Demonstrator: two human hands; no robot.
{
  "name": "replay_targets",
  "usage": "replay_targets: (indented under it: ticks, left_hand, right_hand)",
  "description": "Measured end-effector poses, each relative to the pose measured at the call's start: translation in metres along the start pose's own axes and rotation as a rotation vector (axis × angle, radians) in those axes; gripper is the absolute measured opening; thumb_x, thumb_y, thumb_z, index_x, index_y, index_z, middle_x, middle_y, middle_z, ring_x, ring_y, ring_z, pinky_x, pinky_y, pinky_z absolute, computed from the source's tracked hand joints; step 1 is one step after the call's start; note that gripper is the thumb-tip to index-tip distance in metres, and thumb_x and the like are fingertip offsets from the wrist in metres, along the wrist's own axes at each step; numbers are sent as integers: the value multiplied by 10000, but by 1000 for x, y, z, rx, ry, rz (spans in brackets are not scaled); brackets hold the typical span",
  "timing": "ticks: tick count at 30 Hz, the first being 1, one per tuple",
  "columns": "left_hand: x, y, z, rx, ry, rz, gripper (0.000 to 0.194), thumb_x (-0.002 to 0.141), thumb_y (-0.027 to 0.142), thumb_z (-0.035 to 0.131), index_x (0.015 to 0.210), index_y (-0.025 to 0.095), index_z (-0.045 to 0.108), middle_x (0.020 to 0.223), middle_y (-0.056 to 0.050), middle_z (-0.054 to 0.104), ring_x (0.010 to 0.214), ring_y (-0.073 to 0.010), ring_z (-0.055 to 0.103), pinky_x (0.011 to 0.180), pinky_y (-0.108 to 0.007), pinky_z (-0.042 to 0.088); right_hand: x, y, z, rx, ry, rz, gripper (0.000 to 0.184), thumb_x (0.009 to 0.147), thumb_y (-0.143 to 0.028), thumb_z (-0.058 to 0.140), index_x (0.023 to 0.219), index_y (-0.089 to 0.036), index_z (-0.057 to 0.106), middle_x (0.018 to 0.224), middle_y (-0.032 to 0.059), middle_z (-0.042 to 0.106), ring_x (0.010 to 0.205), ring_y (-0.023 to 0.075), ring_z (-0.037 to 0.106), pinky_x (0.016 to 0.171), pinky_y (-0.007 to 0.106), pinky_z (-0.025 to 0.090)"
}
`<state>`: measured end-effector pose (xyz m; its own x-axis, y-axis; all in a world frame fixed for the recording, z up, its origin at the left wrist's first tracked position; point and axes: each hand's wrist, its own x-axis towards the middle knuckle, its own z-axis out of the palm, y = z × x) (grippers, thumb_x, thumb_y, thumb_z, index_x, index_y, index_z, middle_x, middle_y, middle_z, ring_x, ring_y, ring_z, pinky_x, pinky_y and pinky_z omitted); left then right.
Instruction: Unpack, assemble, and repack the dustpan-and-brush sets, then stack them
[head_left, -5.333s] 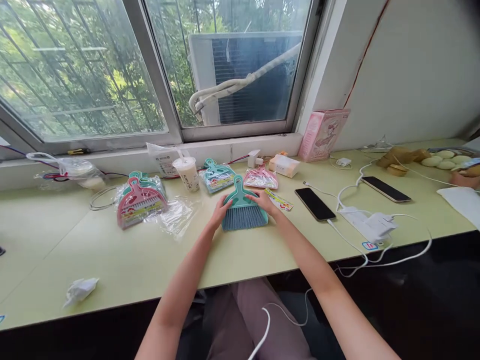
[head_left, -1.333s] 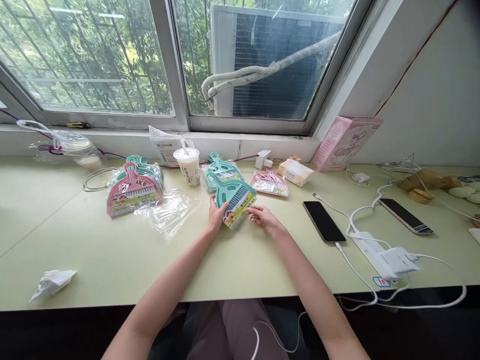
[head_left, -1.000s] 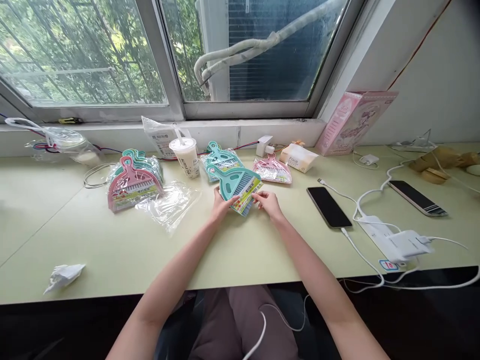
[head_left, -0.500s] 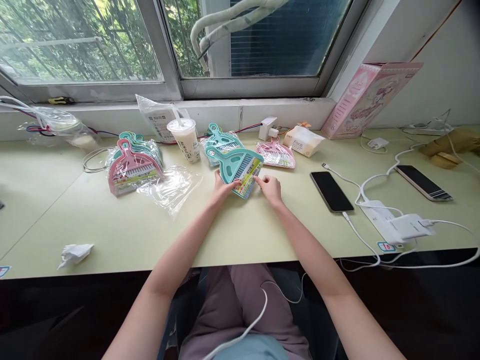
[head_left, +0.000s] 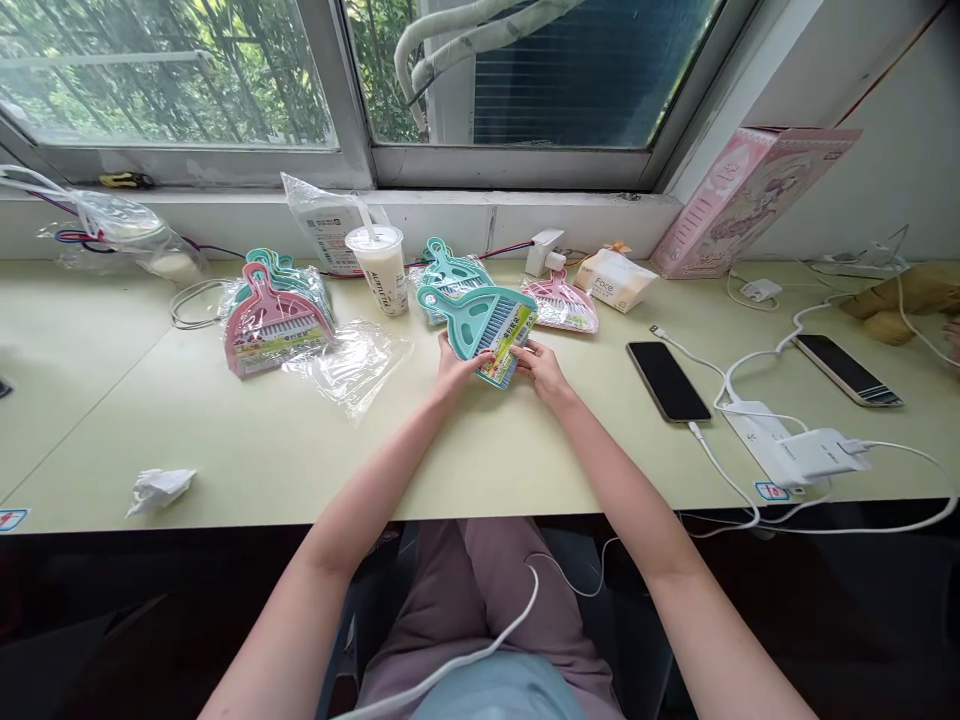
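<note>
A teal mini dustpan and brush set (head_left: 471,325) with a yellow-green label is held tilted above the table, its handle toward the upper left. My left hand (head_left: 454,370) grips its lower left edge, thumb across the front near the bristles. On the other side, my right hand (head_left: 546,374) holds the label's right edge, with fingers partly behind the set. Just behind lies another teal set (head_left: 451,268) in clear wrap. A pink wrapped set (head_left: 564,303) rests to the right. Farther left is a stack of pink and teal sets (head_left: 276,318) beside an empty clear plastic bag (head_left: 358,362).
A lidded drink cup (head_left: 381,275) stands behind the hands. To the right are a tissue pack (head_left: 616,279), a phone (head_left: 667,382) on a cable, a power strip (head_left: 765,440) and a second phone (head_left: 847,369). Crumpled tissue (head_left: 160,490) lies front left. Part of another person's hand (head_left: 953,340) shows far right.
My right fingers have shifted from pinching the label's edge to a fuller hold on the set's right side. The view has shifted slightly. Another person's hand has appeared at the right edge.
</note>
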<state>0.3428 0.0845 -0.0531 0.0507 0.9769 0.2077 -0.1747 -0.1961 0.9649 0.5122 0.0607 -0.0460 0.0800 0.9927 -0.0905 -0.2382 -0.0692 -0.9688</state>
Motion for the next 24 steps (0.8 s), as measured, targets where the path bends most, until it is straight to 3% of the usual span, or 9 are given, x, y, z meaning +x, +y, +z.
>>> replay_targets:
  ticks: [13, 15, 17, 19, 21, 24]
  left_hand:
    - [-5, 4, 2, 33, -21, 15, 889, 506, 406, 887, 1184, 227, 340, 1198, -84, 517, 1184, -291, 523, 1004, -423, 428]
    - [-7, 11, -1, 85, -69, -16, 839, 587, 454, 845, 1219, 220, 345, 1163, -84, 555, 1096, -267, 580, 938, -397, 468]
    - [-8, 21, -8, 219, -151, -65, 688, 760, 525, 694, 1269, 219, 347, 1115, -77, 600, 943, -229, 639, 845, -375, 499]
    - [-8, 32, -18, 462, -143, -43, 508, 899, 518, 506, 1298, 234, 373, 1074, -58, 636, 820, -195, 653, 804, -361, 497]
    - [-7, 43, -31, 754, -7, 62, 370, 956, 431, 419, 1276, 244, 440, 1068, -47, 651, 833, -194, 647, 822, -358, 481]
    - [-1, 55, -52, 1124, 210, 194, 284, 939, 315, 463, 1193, 219, 545, 1163, -89, 623, 1080, -258, 576, 887, -375, 452]
  right_hand:
    - [-1, 5, -6, 2, 35, -17, 390, 610, -370, 827, 925, -191, 684, 968, 52, 736, 817, 197, 710, 718, 306, 596]
    - [0, 5, -8, 13, 51, -17, 407, 589, -371, 839, 921, -188, 690, 966, 49, 737, 812, 191, 708, 715, 298, 596]
    - [0, 5, -10, 46, 71, -25, 419, 569, -364, 852, 916, -186, 696, 947, 40, 739, 799, 180, 706, 702, 281, 596]
    - [0, 3, -14, 92, 98, -38, 417, 555, -349, 866, 900, -186, 701, 918, 28, 741, 773, 164, 703, 680, 260, 596]
    - [1, 1, -18, 132, 127, -53, 402, 546, -326, 875, 881, -187, 702, 892, 17, 742, 747, 149, 700, 657, 238, 595]
    - [2, -3, -24, 181, 172, -66, 386, 537, -292, 883, 862, -186, 703, 867, 8, 744, 724, 134, 698, 622, 207, 589]
